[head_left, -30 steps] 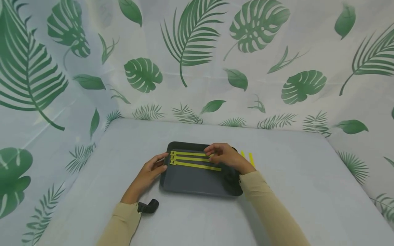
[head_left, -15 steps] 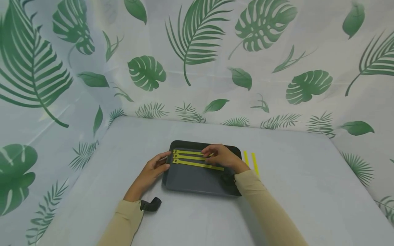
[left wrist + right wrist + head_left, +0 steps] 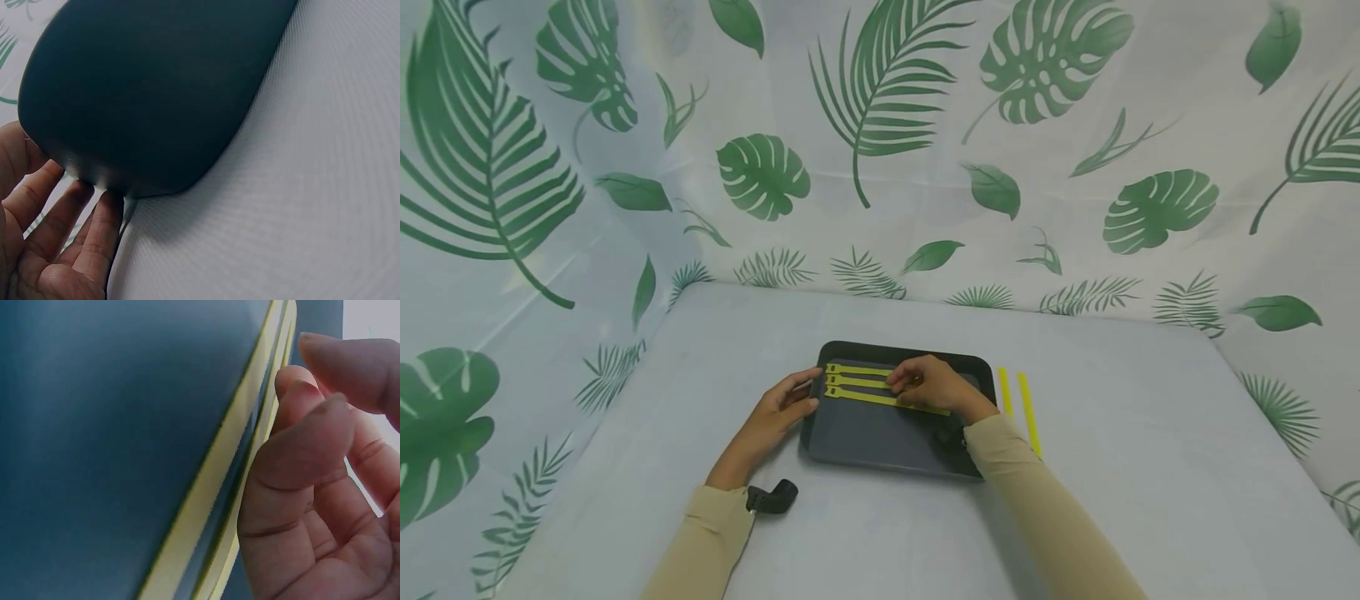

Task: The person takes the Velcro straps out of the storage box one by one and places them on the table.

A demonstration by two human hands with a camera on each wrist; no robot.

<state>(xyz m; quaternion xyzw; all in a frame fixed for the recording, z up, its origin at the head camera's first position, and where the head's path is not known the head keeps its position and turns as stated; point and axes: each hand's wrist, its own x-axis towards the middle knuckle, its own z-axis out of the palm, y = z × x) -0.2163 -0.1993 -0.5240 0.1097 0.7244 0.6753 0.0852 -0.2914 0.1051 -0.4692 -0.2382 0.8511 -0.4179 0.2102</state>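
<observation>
Yellow strips (image 3: 1029, 412) beside grey tray (image 3: 880, 440), right grip (image 3: 929, 386) partly over straps (image 3: 861, 397) inside.

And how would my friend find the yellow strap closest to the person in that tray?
On the white table, find the dark grey tray. Toward its back, three yellow straps lie side by side, running left to right. Pick the front strap: unlike the other two, it has no strap on its near side.

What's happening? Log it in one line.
left hand: touches tray | right hand: over three yellow straps | two yellow strips: right of tray
</observation>
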